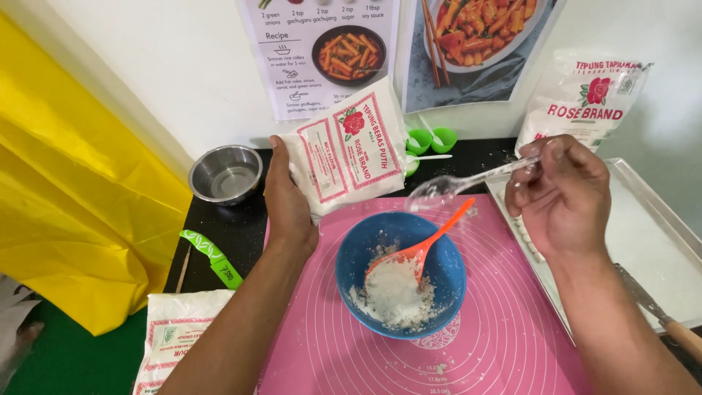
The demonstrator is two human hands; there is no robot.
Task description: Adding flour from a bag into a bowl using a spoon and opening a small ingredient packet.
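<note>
Flour bag: the white flour bag (347, 150) with red and pink print is held up in the air, just behind the blue bowl (401, 272). It leans over a little, so its top points toward the bowl.
Left hand: the left hand (287, 196) has its grip closed on the bag's left edge, with the thumb in front and the fingers behind. It holds the bag off the worktop (238, 230).
Right hand: the right hand (559, 192) has its grip pinched shut on the handle of a clear plastic spoon (446, 186). The spoon's scoop end sits just beside the bag and above the bowl's back rim.
Bowl: it stands on the pink mat (504, 329), so spills land on the mat. There is white flour inside, and an orange spatula (428, 245) rests in it with its handle leaning on the rim.
Nearby: a small steel bowl (226, 173) is at the back left, a green knife (212, 257) lies left of the mat, and a metal tray (651, 234) sits on the right.
</note>
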